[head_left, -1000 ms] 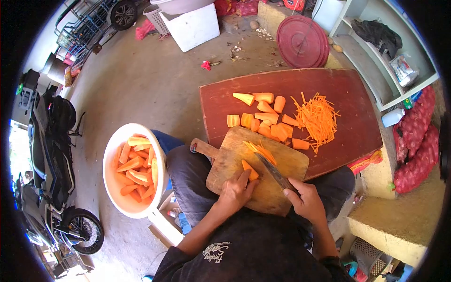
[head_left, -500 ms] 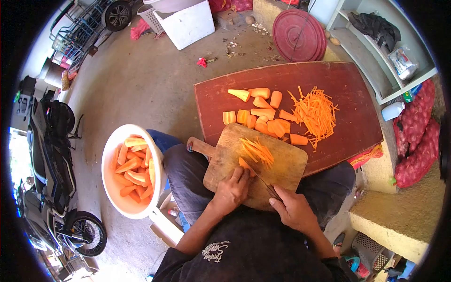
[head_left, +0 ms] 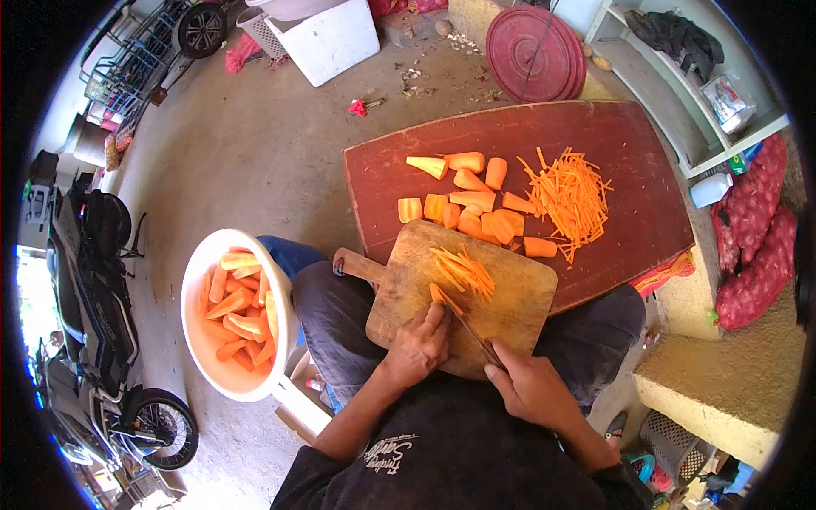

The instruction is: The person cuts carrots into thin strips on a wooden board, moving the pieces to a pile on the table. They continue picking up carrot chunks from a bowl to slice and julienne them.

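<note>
My left hand [head_left: 418,347] presses a small carrot piece [head_left: 440,297] onto the wooden cutting board [head_left: 518,306] that rests on my lap. A knife [head_left: 472,336] is gripped in my right hand [head_left: 531,387], its blade lying against the carrot piece beside my left fingers. Thin carrot strips [head_left: 463,269] lie on the board just beyond the blade. Behind the board, a dark red board [head_left: 629,170] carries carrot chunks [head_left: 472,204] and a heap of shredded carrot [head_left: 569,195].
A white bowl [head_left: 200,340] of peeled carrot pieces sits at my left knee. A motorbike [head_left: 93,289] stands at far left. Red mesh sacks [head_left: 756,255], white shelves [head_left: 680,93], a red round lid [head_left: 534,53] and a white box [head_left: 327,38] surround the concrete floor.
The knife has come down and toward me, from lying across the board to the carrot piece under my left fingers. More cut strips lie on the board. The carrot piece is smaller.
</note>
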